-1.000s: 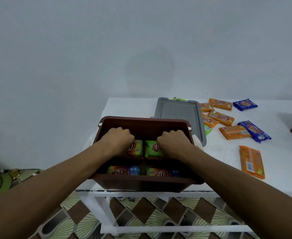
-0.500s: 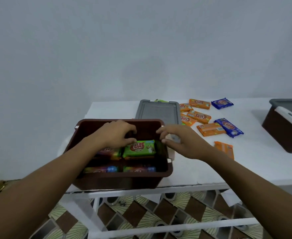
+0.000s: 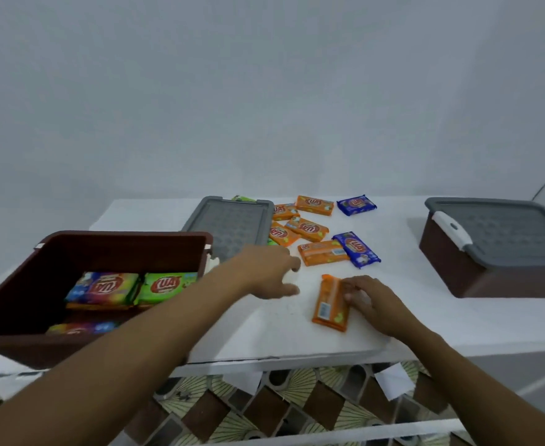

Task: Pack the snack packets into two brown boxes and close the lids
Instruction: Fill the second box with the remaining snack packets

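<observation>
An open brown box point(image 3: 110, 244) stands at the table's left edge with green and multicoloured snack packets point(image 3: 136, 286) inside. Its grey lid point(image 3: 232, 225) lies flat behind it. My left hand point(image 3: 264, 273) hovers over the table right of the box, fingers spread, holding nothing. My right hand point(image 3: 369, 300) rests its fingertips on the edge of an orange packet point(image 3: 329, 304) lying near the front of the table. Several orange packets point(image 3: 308, 228) and two blue packets point(image 3: 356, 249) lie scattered behind. A second brown box point(image 3: 496, 252) with its grey lid on sits at the right.
The white table point(image 3: 409, 317) ends in a front edge just below my hands. A plain wall rises behind it. Patterned floor tiles point(image 3: 264, 410) and white frame bars show underneath. A green packet point(image 3: 244, 198) peeks out behind the loose lid.
Both hands have left the open box and moved right over the table. My right hand now touches the orange packet. The view has swung right, bringing the closed box into sight.
</observation>
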Available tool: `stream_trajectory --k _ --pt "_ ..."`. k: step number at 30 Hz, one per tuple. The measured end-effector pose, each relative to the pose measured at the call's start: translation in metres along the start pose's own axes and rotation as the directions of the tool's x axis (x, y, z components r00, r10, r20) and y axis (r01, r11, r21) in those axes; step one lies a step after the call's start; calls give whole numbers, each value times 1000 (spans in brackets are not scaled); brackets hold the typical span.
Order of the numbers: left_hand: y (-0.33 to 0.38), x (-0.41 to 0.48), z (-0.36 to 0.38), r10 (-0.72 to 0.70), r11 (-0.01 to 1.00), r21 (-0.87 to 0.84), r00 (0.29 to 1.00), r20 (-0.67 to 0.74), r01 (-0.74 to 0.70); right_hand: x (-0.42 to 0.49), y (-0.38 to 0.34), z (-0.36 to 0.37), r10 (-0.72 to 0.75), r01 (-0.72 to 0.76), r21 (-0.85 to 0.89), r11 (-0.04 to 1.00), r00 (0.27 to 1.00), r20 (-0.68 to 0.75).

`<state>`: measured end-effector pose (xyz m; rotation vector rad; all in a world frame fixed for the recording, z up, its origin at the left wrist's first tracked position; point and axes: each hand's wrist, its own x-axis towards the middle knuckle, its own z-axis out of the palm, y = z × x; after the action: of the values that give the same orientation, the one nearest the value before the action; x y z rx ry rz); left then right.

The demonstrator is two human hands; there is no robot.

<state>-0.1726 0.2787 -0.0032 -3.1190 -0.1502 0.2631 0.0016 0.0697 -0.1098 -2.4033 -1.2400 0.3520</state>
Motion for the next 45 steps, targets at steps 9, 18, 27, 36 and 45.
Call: stream_trajectory --k 9,18,27,36,45 --pt "93 49 96 -283 941 -198 959 -16 275 46 49 -12 161 -175 -181 968 983 -93" --pt "52 50 110 -464 558 -830 835 -295 17 34 65 1 199 -190 66 980 870 -452" --pt "36 67 105 -626 55 -988 776 76 142 26 61 -9 266 -179 273 945 908 -324" --pt "36 92 64 -482 628 -625 862 156 464 32 53 -45 373 -376 284 882 925 70" --pt "27 79 15 -212 820 -482 946 245 309 23 23 -52 374 -362 432 826 925 62"
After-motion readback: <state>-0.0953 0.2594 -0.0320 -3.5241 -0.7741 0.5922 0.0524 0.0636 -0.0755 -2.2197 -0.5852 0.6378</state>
